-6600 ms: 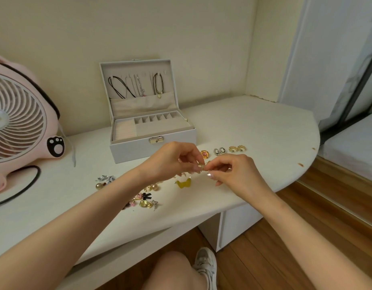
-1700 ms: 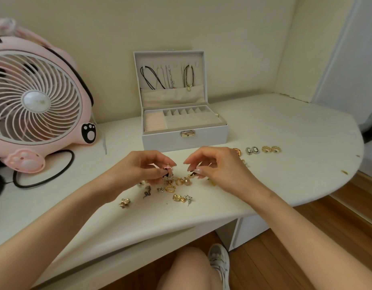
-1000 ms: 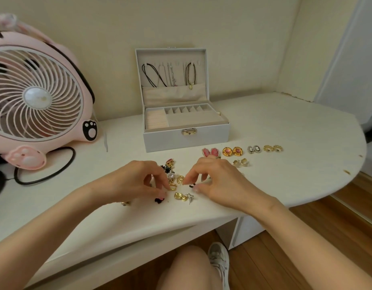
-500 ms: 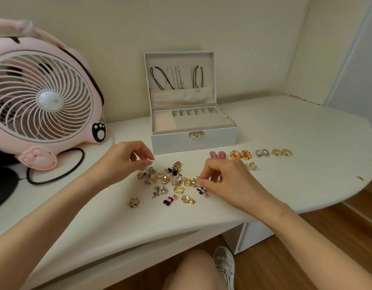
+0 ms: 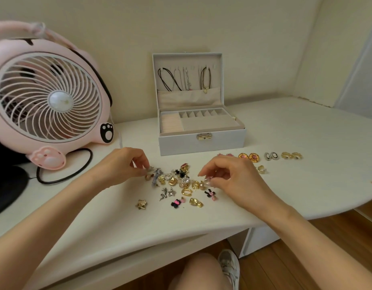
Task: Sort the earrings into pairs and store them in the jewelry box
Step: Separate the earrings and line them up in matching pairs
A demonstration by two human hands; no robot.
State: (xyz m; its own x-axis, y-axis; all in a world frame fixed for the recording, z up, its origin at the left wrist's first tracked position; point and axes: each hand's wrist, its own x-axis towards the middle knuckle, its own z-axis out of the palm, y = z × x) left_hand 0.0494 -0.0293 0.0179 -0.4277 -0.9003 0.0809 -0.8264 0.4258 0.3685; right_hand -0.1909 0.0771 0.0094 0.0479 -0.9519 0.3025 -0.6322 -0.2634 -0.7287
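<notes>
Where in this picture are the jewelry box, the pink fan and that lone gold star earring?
jewelry box (image 5: 181, 144), head view, on its grey front wall.
pink fan (image 5: 60, 100), head view, on the round white hub of its grille.
gold star earring (image 5: 141, 204), head view, on its middle.

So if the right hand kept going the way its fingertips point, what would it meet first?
The right hand points left into the loose earring pile; first in line looks like the round gold ball earring, right at its fingertips. Depth is unclear, so they may already touch.
</notes>
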